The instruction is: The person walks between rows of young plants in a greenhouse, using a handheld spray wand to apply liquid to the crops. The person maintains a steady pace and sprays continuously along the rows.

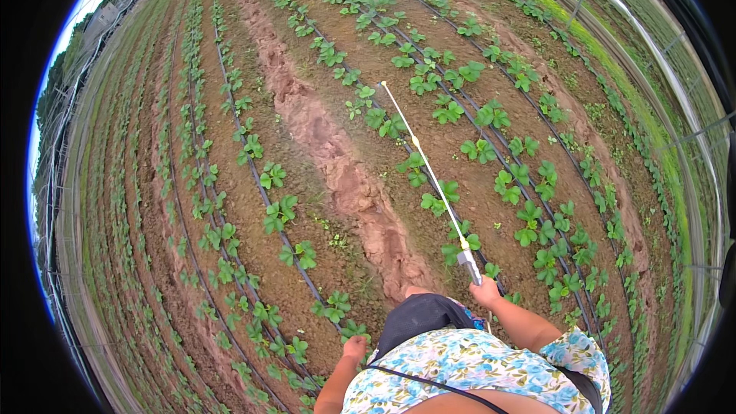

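My right hand (487, 292) grips the grey handle of a spray wand (432, 175). The wand's thin white tube has yellow fittings and slants up and away over a row of young strawberry-like plants (414, 168). Its nozzle (383, 84) hangs above the soil beside that row, with a faint pale haze to its left. Low beside my body, my left hand (355, 347) has its fingers curled in, and nothing shows in it. A leafy plant (335, 307) grows just beyond that hand. A thin hose partly shows below the right hand.
Black drip lines (253, 169) run along the plant rows on both sides. A bare reddish furrow (351, 178), trodden and uneven, lies between beds ahead of me. Curved greenhouse framing (661, 63) bounds the right side. A dark strap (437, 385) crosses my floral shirt.
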`<state>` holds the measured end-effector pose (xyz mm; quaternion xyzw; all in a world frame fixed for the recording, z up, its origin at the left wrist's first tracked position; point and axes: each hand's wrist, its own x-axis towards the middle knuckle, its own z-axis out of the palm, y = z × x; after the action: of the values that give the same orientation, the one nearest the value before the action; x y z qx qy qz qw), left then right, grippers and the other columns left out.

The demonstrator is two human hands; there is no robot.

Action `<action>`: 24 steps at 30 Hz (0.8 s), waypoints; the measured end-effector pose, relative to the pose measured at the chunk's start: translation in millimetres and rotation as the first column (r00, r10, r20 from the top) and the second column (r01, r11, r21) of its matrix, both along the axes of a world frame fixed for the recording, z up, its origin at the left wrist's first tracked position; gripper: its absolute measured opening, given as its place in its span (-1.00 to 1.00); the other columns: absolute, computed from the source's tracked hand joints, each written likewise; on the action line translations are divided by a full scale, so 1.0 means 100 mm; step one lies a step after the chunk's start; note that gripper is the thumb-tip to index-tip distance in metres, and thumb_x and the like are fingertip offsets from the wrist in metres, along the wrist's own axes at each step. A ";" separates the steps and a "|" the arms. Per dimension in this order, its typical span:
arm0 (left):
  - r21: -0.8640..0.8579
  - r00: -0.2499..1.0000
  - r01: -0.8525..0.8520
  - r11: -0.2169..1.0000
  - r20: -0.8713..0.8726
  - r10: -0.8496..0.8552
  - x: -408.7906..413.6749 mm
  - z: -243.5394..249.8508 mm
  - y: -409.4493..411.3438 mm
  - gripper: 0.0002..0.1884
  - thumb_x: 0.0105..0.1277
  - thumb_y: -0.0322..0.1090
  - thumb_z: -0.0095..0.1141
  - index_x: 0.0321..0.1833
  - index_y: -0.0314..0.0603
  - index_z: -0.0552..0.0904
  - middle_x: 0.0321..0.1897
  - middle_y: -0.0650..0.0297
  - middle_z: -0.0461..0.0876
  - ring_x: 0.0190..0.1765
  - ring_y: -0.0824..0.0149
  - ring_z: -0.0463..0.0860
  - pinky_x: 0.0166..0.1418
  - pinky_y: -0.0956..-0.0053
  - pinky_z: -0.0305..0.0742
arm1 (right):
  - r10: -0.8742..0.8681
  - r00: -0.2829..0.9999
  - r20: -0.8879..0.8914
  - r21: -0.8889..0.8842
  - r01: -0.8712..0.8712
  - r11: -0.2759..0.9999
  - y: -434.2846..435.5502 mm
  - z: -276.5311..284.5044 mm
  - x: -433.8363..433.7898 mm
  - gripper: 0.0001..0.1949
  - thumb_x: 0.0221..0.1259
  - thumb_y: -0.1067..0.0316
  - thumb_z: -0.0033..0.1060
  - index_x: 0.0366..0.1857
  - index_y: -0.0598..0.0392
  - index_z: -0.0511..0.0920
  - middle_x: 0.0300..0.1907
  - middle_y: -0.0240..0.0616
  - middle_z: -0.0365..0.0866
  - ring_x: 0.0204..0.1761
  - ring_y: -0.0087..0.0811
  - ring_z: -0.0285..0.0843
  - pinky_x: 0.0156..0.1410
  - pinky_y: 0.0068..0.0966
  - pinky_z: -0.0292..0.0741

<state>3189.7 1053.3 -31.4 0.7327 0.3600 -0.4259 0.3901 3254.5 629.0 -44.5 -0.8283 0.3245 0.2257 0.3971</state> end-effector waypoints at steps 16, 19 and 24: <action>0.055 0.990 0.132 0.990 0.053 -0.134 0.49 0.20 -0.07 -0.72 0.32 -0.28 0.05 -0.08 -0.40 0.57 -0.45 0.20 0.63 -0.49 0.41 0.58 -0.37 0.49 0.50 | -0.861 0.508 0.037 0.320 0.810 0.491 -0.09 -0.01 1.31 -0.93 0.10 0.41 0.02 -0.46 0.07 0.37 -0.68 -0.37 0.33 -0.75 -0.51 0.26 -0.72 -0.51 0.18; 0.021 1.000 -0.001 1.000 0.012 0.001 0.63 0.23 -0.10 -0.74 0.33 -0.31 0.05 -0.08 -0.39 0.57 -0.44 0.19 0.62 -0.49 0.40 0.58 -0.38 0.47 0.50 | -0.874 0.482 -0.061 0.593 0.722 0.357 -0.22 0.05 1.70 -0.93 0.12 0.43 -0.01 -0.47 0.03 0.34 -0.69 -0.44 0.25 -0.78 -0.61 0.12 -0.73 -0.59 0.03; 0.018 0.999 0.048 0.999 0.011 -0.048 0.86 0.17 -0.09 -0.72 0.33 -0.25 0.05 -0.07 -0.35 0.58 -0.40 0.20 0.63 -0.41 0.40 0.59 -0.31 0.47 0.49 | -0.756 0.632 -0.170 0.684 0.628 0.371 -0.38 0.08 1.69 -0.93 0.12 0.40 -0.03 -0.48 0.00 0.35 -0.69 -0.49 0.22 -0.76 -0.64 0.08 -0.71 -0.64 0.00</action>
<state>3276.2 1044.4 -14.7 0.7469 0.3438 -0.4279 0.3754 3423.6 590.5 -36.4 -0.4176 0.4970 0.0684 0.7576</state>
